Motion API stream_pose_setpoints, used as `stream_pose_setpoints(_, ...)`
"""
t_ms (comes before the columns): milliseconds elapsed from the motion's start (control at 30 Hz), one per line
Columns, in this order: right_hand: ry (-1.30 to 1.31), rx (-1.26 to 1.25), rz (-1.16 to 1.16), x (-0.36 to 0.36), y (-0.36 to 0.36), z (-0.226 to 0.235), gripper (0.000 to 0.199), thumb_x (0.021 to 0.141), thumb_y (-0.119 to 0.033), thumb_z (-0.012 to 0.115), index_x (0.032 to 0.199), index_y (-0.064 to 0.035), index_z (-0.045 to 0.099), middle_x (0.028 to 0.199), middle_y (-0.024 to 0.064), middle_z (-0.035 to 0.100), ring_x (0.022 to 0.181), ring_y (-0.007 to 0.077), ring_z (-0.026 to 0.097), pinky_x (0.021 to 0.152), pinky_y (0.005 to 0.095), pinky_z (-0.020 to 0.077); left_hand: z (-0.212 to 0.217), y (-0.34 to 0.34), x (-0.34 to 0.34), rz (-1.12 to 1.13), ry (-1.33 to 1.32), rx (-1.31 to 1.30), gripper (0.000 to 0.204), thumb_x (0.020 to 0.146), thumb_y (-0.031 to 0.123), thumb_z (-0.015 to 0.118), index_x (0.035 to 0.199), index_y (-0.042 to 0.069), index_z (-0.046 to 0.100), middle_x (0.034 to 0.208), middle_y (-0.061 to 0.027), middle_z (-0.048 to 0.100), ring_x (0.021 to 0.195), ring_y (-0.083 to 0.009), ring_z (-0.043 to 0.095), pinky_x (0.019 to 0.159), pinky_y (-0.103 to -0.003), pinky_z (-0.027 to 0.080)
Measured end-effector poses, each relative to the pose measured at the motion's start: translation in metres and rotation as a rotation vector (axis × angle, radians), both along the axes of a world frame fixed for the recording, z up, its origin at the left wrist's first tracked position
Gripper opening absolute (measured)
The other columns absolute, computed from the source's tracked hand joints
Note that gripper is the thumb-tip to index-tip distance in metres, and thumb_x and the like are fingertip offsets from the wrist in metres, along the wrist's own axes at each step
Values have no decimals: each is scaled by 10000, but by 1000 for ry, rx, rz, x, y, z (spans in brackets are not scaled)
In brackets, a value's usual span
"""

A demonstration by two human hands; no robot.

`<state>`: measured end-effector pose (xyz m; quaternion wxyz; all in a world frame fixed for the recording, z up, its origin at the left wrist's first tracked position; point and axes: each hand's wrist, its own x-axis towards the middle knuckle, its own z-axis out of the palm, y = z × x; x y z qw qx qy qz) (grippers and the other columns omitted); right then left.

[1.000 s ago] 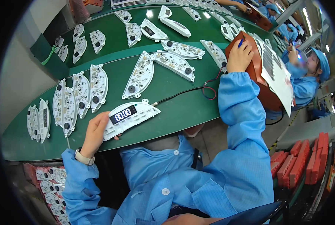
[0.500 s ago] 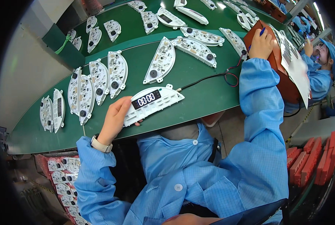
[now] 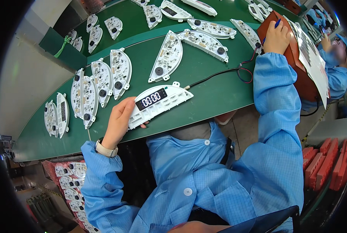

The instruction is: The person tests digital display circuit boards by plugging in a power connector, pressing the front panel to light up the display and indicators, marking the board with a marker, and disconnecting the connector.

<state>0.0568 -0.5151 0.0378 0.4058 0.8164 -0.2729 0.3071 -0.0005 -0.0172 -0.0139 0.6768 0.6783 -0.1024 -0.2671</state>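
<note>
My left hand grips the left end of a white half-moon display panel, thumb on top and fingertips showing beneath it. Lit white digits glow in the panel's dark window. A black cable runs from the panel's right end toward red and black wires. Far to the right, my right hand is closed around a blue pen. That hand is beside the top of a reddish-brown box, and whether it rests on it I cannot tell.
Several half-moon circuit boards with black round buzzers, such as one board, lie across the green table. A printed sheet lies on the box. Red foam blocks stand low right; a tray of boards sits low left. Another person works at far right.
The whole view has shifted slightly. My left hand keeps its grip on the lit display panel, and my right hand still holds the pen by the box.
</note>
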Motion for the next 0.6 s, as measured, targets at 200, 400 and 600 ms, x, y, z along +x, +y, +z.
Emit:
stream_pose_setpoints(200, 6, -1, -2, 1, 1, -1, 298, 856, -117, 579, 1150, -116, 533, 1301, 128, 548, 1027, 262, 548, 833, 379, 398, 2, 0, -1, 7, 7, 9, 397, 1026, 265, 341, 1197, -63, 486, 920, -144, 647, 686, -186, 651, 572, -274, 541)
stream_pose_setpoints(400, 10, -12, -4, 1, -2, -2, 283, 864, -130, 572, 1145, -121, 539, 1299, 124, 551, 1030, 258, 546, 835, 379, 395, 2, 0, -1, 8, 7, 13, 396, 1025, 266, 344, 1199, -61, 484, 930, -147, 646, 692, -188, 653, 568, -275, 543)
stream_pose_setpoints(600, 4, -30, -8, 1, -2, -3, 269, 870, -138, 567, 1138, -129, 543, 1285, 114, 559, 1020, 251, 547, 829, 379, 391, 3, 0, -1, 20, 15, 19, 396, 1024, 268, 347, 1197, -61, 484, 936, -154, 645, 693, -194, 653, 570, -280, 547)
